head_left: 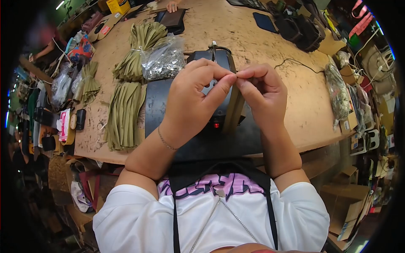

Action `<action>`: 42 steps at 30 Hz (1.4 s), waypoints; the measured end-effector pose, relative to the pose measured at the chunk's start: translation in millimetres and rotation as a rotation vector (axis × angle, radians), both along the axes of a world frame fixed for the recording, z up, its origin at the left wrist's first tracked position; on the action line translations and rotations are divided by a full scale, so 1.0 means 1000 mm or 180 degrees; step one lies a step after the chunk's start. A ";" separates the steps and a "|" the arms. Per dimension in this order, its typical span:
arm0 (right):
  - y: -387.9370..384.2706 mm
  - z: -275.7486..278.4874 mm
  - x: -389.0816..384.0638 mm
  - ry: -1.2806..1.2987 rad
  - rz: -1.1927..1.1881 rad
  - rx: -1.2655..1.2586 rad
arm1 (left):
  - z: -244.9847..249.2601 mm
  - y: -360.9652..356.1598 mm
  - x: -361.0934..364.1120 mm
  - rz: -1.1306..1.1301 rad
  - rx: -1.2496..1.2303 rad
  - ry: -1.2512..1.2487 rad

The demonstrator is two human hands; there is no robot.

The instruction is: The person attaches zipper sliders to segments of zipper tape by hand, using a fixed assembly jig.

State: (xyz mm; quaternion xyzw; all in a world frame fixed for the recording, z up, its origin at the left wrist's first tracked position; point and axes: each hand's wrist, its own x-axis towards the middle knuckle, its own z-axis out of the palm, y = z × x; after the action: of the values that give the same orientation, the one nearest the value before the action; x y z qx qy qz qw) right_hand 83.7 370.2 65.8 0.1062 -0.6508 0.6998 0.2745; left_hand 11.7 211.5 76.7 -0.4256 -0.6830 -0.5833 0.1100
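My left hand (198,90) and my right hand (265,90) meet fingertip to fingertip over the bench, each closed in a pinch. An olive fabric strip (234,110) runs up to the pinched fingertips, which mostly hide its upper end. Under and behind my hands stands a black machine (220,106) with a lit red light low on its front. Left of it, a clear plastic bag (162,59) full of small silvery metal pieces lies against bundled olive strips (143,44). Another stack of olive strips (124,114) lies closer to me.
The wooden workbench (295,114) carries a dark cable (295,62), a dark flat phone-like object (265,22) and black cases (303,31). Another person's hand (172,6) rests near a dark folder (173,20) at the far side. Plastic-wrapped goods (337,92) line the right edge.
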 end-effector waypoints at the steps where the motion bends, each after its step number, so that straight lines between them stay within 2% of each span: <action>1: -0.001 0.000 0.003 -0.0013 -0.0019 0.0014 | 0.001 0.000 0.002 0.0080 -0.0024 0.0178; 3: -0.002 0.001 0.006 0.0005 -0.0008 0.0012 | 0.003 0.000 0.006 0.0241 -0.0072 0.0540; 11: -0.008 -0.002 0.000 0.0094 0.0007 0.0170 | -0.003 -0.003 0.004 0.0499 -0.0152 0.0707; 15: 0.001 -0.005 -0.021 -0.0439 -0.0049 -0.0226 | -0.005 -0.017 -0.004 0.0621 -0.0104 0.0471; 24: 0.002 -0.023 -0.047 -0.0461 0.0352 -0.0847 | -0.013 -0.041 -0.014 0.0779 -0.0129 0.0287; 36: 0.002 -0.024 -0.048 -0.0549 0.0174 -0.0474 | -0.017 -0.041 -0.016 0.0715 -0.0335 0.0313; 39: 0.002 -0.019 -0.042 -0.0320 0.0124 -0.0510 | -0.012 -0.037 -0.013 0.0609 -0.0292 0.0297; 42: 0.005 -0.016 -0.030 -0.0087 0.0006 -0.0313 | -0.004 -0.024 -0.010 0.0589 -0.0181 0.0837</action>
State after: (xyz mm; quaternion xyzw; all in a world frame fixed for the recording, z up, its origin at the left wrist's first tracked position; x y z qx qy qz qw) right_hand 53.5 375.1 50.0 0.0836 -0.6193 0.7326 0.2699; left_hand 1.9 187.6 73.2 -0.4366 -0.7153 -0.4904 0.2395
